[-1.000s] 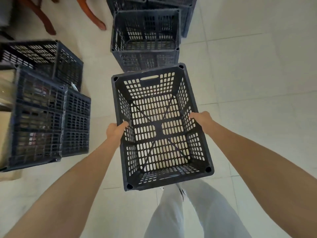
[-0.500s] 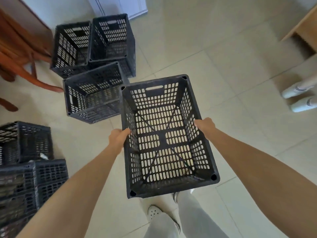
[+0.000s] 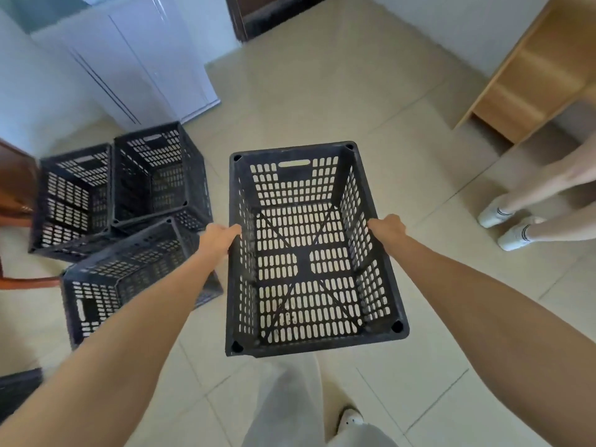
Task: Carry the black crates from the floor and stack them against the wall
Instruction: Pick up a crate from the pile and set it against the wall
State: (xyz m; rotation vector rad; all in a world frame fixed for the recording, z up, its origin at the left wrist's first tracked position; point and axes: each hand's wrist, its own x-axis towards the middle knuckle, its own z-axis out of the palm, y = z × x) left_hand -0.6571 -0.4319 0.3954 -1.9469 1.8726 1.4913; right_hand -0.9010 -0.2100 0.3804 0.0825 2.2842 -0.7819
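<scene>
I hold an empty black slotted crate (image 3: 309, 250) in the air in front of me, its open top facing me. My left hand (image 3: 218, 237) grips the rim of its left long side and my right hand (image 3: 387, 230) grips the rim of its right long side. Three more black crates stand on the tiled floor to the left: one nearest me (image 3: 135, 272), partly hidden by my left arm, and two side by side behind it (image 3: 74, 201) (image 3: 158, 175).
A white cabinet (image 3: 142, 66) stands behind the floor crates, with a dark door frame (image 3: 258, 14) beside it. A wooden shelf unit (image 3: 529, 75) is at the upper right. Another person's legs and white shoes (image 3: 512, 227) stand at the right. Reddish wooden furniture (image 3: 16, 188) shows at the left edge.
My view has swung right and up with the crate still held. The floor crates slid to the left, the left-hand stack is nearly out of view, and the cabinet and shelf unit came into view.
</scene>
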